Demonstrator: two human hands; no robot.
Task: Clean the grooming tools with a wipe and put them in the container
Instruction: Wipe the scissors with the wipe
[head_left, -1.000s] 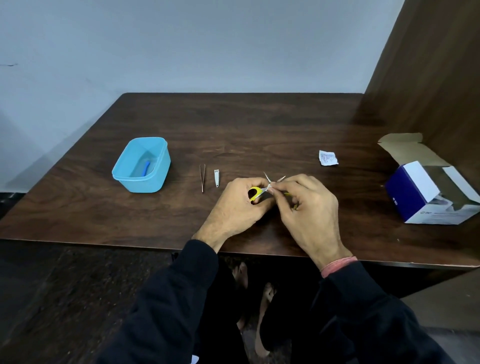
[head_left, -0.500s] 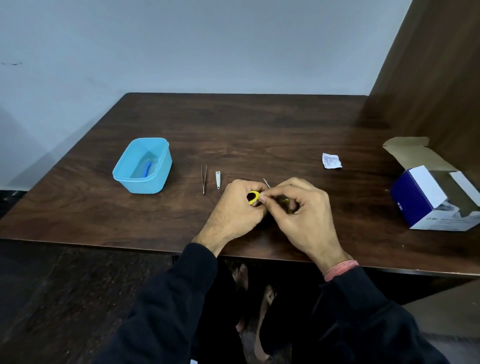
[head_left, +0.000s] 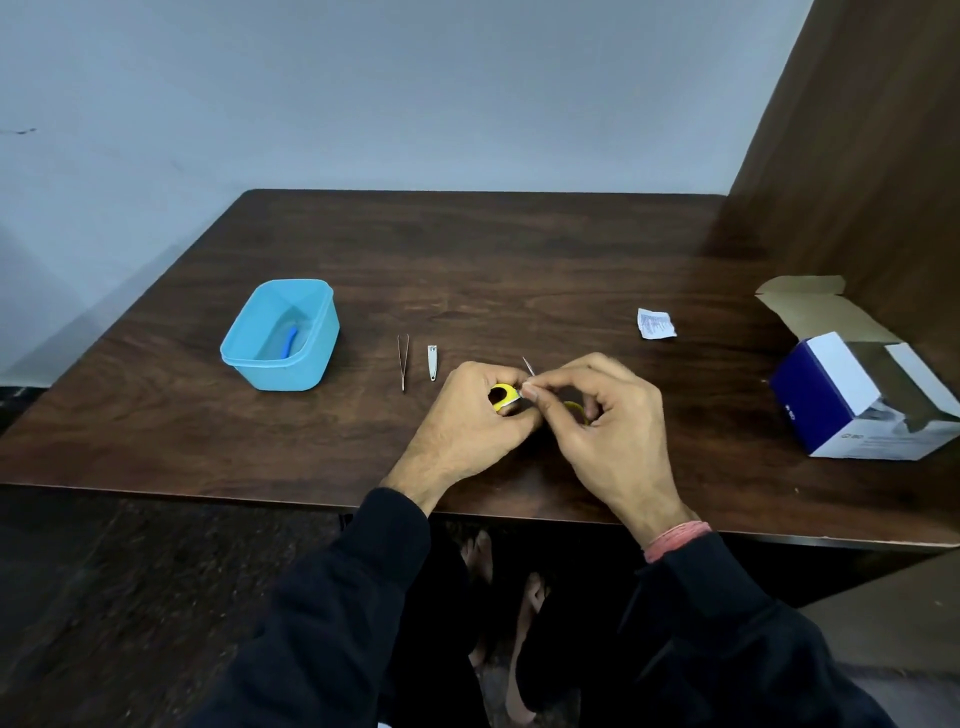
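Small scissors with yellow handles (head_left: 503, 397) are held between both hands near the table's front edge. My left hand (head_left: 467, 426) grips one yellow loop. My right hand (head_left: 597, 426) pinches a small wipe against the scissors by the pivot; the wipe is mostly hidden by my fingers. One blade tip sticks up behind my fingers. Tweezers (head_left: 403, 360) and a nail clipper (head_left: 432, 362) lie side by side to the left of my hands. Further left stands the light blue container (head_left: 311, 358), holding a blue-handled tool (head_left: 289, 343).
A torn white wipe sachet (head_left: 655, 323) lies right of centre. An open blue and white carton (head_left: 857, 400) stands at the right edge beside a wooden side panel (head_left: 862, 156). The dark wooden table (head_left: 493, 249) meets a pale wall behind.
The scissor blades, spread apart a second ago, have come together and only one tip now shows. My right fingers have slid along the scissors toward the yellow handle.
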